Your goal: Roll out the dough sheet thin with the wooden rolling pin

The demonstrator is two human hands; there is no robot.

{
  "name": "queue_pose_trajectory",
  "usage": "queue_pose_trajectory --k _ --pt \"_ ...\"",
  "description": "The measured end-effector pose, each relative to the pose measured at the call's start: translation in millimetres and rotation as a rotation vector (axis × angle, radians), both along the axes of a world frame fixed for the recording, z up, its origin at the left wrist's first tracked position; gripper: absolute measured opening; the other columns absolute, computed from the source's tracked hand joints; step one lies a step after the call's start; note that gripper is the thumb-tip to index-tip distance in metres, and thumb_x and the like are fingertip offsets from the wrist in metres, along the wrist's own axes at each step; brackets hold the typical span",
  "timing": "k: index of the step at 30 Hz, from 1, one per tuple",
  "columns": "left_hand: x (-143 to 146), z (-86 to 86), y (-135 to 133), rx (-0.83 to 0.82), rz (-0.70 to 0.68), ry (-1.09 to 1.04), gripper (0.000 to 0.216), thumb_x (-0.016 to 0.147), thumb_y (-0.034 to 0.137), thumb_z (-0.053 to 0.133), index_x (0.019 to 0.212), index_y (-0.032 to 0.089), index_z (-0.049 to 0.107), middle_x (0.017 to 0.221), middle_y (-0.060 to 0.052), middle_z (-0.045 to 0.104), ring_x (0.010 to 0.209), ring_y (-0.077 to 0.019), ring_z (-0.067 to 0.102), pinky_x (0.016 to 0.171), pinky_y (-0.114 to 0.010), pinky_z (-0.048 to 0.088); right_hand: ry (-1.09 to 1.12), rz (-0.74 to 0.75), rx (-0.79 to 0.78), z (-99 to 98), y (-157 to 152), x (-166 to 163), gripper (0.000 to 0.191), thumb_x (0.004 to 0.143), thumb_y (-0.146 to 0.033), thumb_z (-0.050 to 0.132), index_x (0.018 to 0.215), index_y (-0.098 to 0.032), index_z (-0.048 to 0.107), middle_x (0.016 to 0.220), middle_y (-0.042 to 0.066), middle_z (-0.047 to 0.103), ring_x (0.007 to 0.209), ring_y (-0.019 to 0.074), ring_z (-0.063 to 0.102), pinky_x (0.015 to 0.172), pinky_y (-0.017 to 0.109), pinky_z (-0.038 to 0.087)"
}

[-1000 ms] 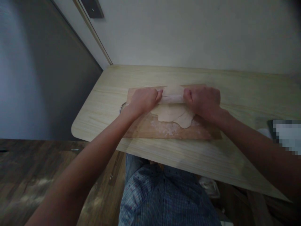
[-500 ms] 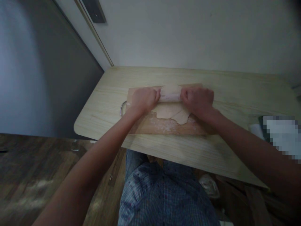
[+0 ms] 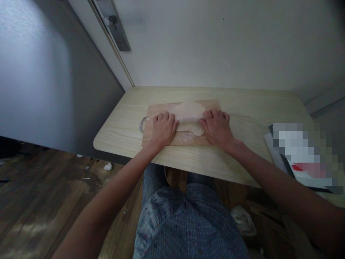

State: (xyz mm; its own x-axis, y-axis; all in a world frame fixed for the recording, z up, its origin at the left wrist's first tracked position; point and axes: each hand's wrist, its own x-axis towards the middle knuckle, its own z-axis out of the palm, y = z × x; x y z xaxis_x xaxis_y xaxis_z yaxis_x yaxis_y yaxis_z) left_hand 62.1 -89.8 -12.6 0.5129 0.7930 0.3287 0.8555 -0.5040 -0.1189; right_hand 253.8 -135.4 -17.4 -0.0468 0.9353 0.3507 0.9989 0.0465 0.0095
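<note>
A floured rolling pin lies across a flat, uneven sheet of dough. My left hand is curled over the pin's left end, and my right hand over its right end. Both hands cover the ends of the pin. Dough shows beyond the pin and also on the near side, where its edge is ragged. Beneath it is a wooden cutting board with a metal ring handle on the left. Loose flour dusts the board's near part.
The board rests on a light wood table against a white door or wall. At the table's right lies a blurred-out flat item. A grey panel stands at the left. Scraps lie on the wooden floor.
The rolling pin has moved nearer to me over the dough, with more dough showing beyond it. My hands went from fists to flatter, with knuckles forward. The camera view has also shifted.
</note>
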Motion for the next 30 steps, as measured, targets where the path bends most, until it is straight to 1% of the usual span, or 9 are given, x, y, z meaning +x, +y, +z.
queue_pose_trajectory --k 5,10,13,17,19,21,24,27,30 --pt "0 0.1 3 -0.020 0.008 0.003 0.039 0.093 0.038 0.023 0.097 0.014 0.053 0.100 -0.013 0.058 0.092 -0.0268 0.051 0.079 -0.038 0.034 0.010 0.014 -0.009 1.1 2 5 0.035 0.091 -0.035 0.029 0.102 -0.012 0.053 0.104 0.015 0.054 0.098 0.0250 0.045 0.082 0.038 0.030" --pt "9 9.2 15 -0.084 0.056 -0.014 0.052 0.093 0.040 0.014 0.092 0.012 0.058 0.088 -0.013 0.063 0.084 -0.0267 0.057 0.073 -0.038 0.036 -0.007 0.001 -0.044 7.4 16 5 0.044 0.091 -0.041 0.025 0.096 -0.011 0.056 0.097 0.015 0.059 0.092 0.0267 0.050 0.075 0.037 0.033" --pt "13 14.5 24 -0.163 0.084 -0.022 0.060 0.093 0.043 0.011 0.087 0.012 0.063 0.083 -0.014 0.065 0.078 -0.0246 0.060 0.072 -0.036 0.037 -0.004 -0.026 -0.100 14.2 25 4 0.049 0.090 -0.044 0.023 0.093 -0.011 0.060 0.092 0.015 0.062 0.086 0.0259 0.054 0.071 0.036 0.034" --pt "18 17.3 37 -0.232 0.169 -0.023 0.066 0.091 0.045 0.010 0.088 0.010 0.066 0.085 -0.016 0.066 0.081 -0.0251 0.060 0.072 -0.035 0.039 0.008 -0.111 -0.205 23.2 39 2 0.058 0.090 -0.045 0.019 0.087 -0.012 0.066 0.084 0.015 0.065 0.076 0.0235 0.058 0.064 0.033 0.036" --pt "21 18.4 45 -0.247 0.210 -0.013 0.065 0.091 0.044 0.011 0.091 0.009 0.066 0.088 -0.017 0.066 0.084 -0.0259 0.060 0.073 -0.035 0.039 -0.009 -0.152 -0.240 26.6 48 0 0.061 0.090 -0.044 0.017 0.086 -0.011 0.068 0.081 0.016 0.066 0.073 0.0239 0.059 0.061 0.033 0.037" --pt "24 20.7 53 -0.272 0.222 -0.003 0.063 0.090 0.041 0.013 0.094 0.008 0.066 0.091 -0.017 0.066 0.087 -0.0261 0.060 0.074 -0.035 0.040 -0.038 -0.177 -0.256 29.7 56 0 0.062 0.090 -0.042 0.017 0.088 -0.010 0.069 0.083 0.018 0.066 0.075 0.0254 0.060 0.061 0.034 0.038" --pt "26 25.9 64 -0.353 0.195 0.017 0.059 0.090 0.039 0.016 0.095 0.008 0.065 0.091 -0.017 0.066 0.088 -0.0256 0.060 0.075 -0.035 0.041 -0.067 -0.180 -0.299 34.0 66 0 0.059 0.089 -0.038 0.018 0.091 -0.009 0.069 0.088 0.018 0.067 0.078 0.0265 0.060 0.061 0.034 0.039" --pt "27 29.8 71 -0.428 0.159 0.040 0.055 0.090 0.037 0.018 0.095 0.010 0.066 0.089 -0.015 0.066 0.086 -0.0252 0.061 0.075 -0.035 0.042 -0.069 -0.163 -0.341 36.4 72 1 0.056 0.088 -0.036 0.019 0.090 -0.011 0.070 0.086 0.016 0.067 0.076 0.0242 0.060 0.062 0.033 0.039" --pt "27 29.6 73 -0.413 0.162 0.028 0.055 0.090 0.036 0.018 0.094 0.010 0.065 0.088 -0.014 0.066 0.087 -0.0253 0.061 0.075 -0.035 0.042 -0.057 -0.159 -0.304 34.1 75 2 0.057 0.089 -0.037 0.018 0.088 -0.011 0.069 0.081 0.015 0.066 0.074 0.0239 0.059 0.062 0.034 0.039"
